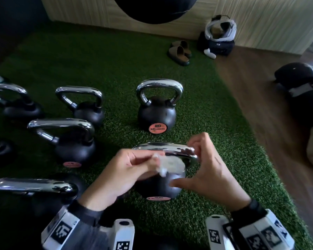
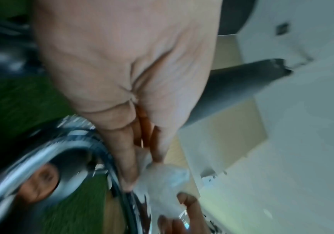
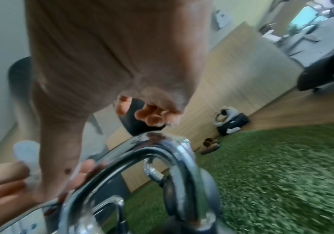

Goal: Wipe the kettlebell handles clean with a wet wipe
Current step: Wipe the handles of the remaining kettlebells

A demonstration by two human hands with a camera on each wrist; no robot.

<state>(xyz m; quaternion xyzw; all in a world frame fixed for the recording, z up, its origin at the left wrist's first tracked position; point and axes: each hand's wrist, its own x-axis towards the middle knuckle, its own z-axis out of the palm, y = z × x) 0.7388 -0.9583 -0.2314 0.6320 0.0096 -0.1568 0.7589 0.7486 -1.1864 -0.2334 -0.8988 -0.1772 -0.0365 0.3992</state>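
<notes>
Left hand (image 1: 126,168) pinches wet wipe (image 1: 172,166) | right hand (image 1: 206,166) curled, thumb touching wipe

Layout on the green artificial-turf mat (image 1: 202,109), head view. Nearest the mat's near edge, at centre, stands a black kettlebell with a chrome handle (image 1: 157,186); the left hand (image 1: 128,168) lies on its left, the right hand (image 1: 206,170) on its right, and a crumpled white wet wipe (image 1: 170,166) sits between them, just in front of the handle. Directly behind it stands a second black chrome-handled kettlebell marked 20 (image 1: 156,114). Further black kettlebells line the mat's left side: one at near left (image 1: 34,188), one behind it (image 1: 70,141), another farther back (image 1: 83,105). Near the mat's far right corner lies a pair of brown slide sandals (image 1: 180,52); right of them, a white headset (image 1: 220,30) rests on a dark bag (image 1: 219,46). The brown wooden floor (image 1: 260,105) borders the mat's right edge.
</notes>
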